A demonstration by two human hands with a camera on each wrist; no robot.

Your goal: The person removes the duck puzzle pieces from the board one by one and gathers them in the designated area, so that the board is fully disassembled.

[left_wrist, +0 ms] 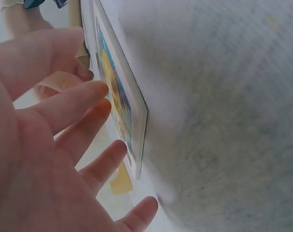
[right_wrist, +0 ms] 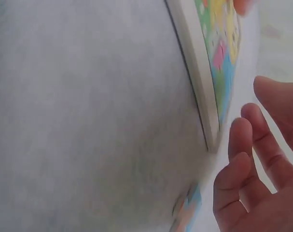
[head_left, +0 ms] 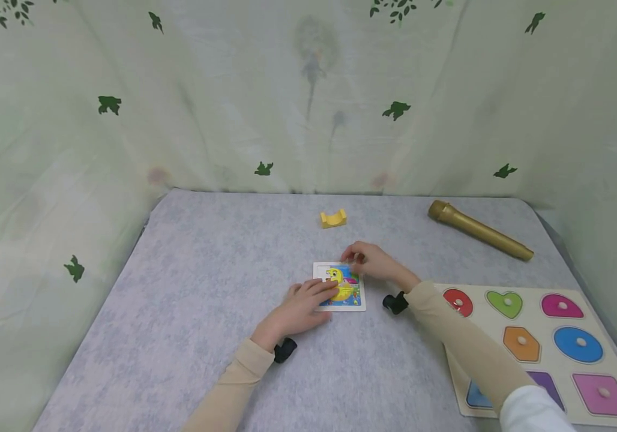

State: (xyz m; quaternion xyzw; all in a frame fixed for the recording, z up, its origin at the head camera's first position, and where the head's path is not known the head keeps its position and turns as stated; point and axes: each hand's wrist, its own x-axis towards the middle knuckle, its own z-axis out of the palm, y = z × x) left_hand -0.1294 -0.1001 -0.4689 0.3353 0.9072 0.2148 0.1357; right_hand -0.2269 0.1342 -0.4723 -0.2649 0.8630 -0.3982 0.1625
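A small picture puzzle [head_left: 343, 294] of a yellow duck, set in a white frame, lies flat on the table cover. My left hand [head_left: 304, 305] has its fingers spread over the puzzle's left side, with the fingertips at the duck picture. At the puzzle's upper right corner is my right hand [head_left: 371, 261], its fingers loosely bent. In the right wrist view, the thumb and fingers of that hand stand apart with nothing between them. A colourful flat piece [right_wrist: 188, 209] lies on the cover beyond the frame's corner in that view.
A yellow block [head_left: 333, 219] with a curved hollow stands behind the puzzle. At the back right lies a gold microphone-shaped object [head_left: 480, 230]. A knobbed shape board [head_left: 548, 348] fills the right front, partly under my right forearm. Fabric walls surround the table [head_left: 179, 324].
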